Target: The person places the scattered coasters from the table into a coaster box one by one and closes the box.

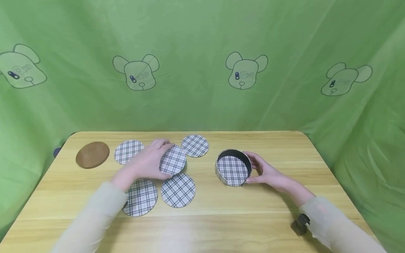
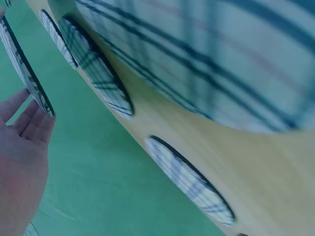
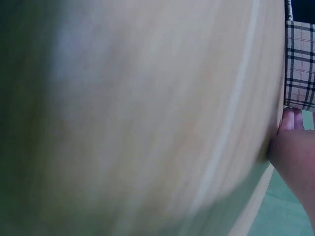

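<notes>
My left hand [image 1: 151, 162] grips a round plaid coaster [image 1: 173, 160] by its edge, thumb near and fingers far. In the left wrist view that coaster [image 2: 22, 66] is tilted and raised off the table. With my right hand [image 1: 265, 173] I hold the right side of a round plaid coaster holder [image 1: 222, 175] with a black inner wall. It stands upright, its wall also visible in the right wrist view. A plaid disc shows inside the holder; whether it is a coaster or the lined bottom I cannot tell.
Several plaid coasters lie flat around my left hand: one at back left [image 1: 129, 151], one behind [image 1: 195, 145], one in front [image 1: 178, 190], another partly under the forearm [image 1: 142, 198]. A brown round disc [image 1: 92, 155] lies far left. A green curtain [image 1: 196, 105] stands behind the wooden table [image 1: 202, 232].
</notes>
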{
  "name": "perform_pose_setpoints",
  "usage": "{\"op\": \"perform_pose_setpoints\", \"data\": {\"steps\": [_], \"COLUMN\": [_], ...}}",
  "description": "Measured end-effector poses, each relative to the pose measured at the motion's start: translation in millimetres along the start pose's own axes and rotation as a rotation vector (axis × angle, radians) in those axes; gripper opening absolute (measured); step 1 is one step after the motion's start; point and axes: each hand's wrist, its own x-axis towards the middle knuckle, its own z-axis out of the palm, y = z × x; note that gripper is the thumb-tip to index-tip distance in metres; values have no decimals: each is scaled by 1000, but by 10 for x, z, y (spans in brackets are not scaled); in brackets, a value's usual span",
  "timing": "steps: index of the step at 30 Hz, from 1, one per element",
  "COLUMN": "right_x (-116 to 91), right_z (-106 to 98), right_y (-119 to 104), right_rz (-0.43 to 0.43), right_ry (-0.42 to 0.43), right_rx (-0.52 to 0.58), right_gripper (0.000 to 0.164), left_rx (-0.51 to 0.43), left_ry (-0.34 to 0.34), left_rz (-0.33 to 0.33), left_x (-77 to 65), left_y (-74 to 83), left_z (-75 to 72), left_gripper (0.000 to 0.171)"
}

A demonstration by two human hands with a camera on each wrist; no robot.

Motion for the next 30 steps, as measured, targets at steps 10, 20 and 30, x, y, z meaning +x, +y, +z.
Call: {"op": "perform_pose_setpoints", "data": {"steps": [10, 20, 30], "right_x": [5, -15, -35], "right_z": [14, 14, 36], "right_y": [-2, -16, -75], "right_rz": [3, 3, 4], "right_ry": [12, 18, 14], "right_rx": [-11, -10, -6], "right_gripper": [108, 107, 106], "left_rx": [10, -3, 28], "left_ry": [-21, -27, -20], "left_rz": [62, 109, 176], "left_x": [315, 548, 732], "left_y": [232, 486, 729], "left_z": [55, 153, 218], "left_gripper": [117, 116, 114]}}
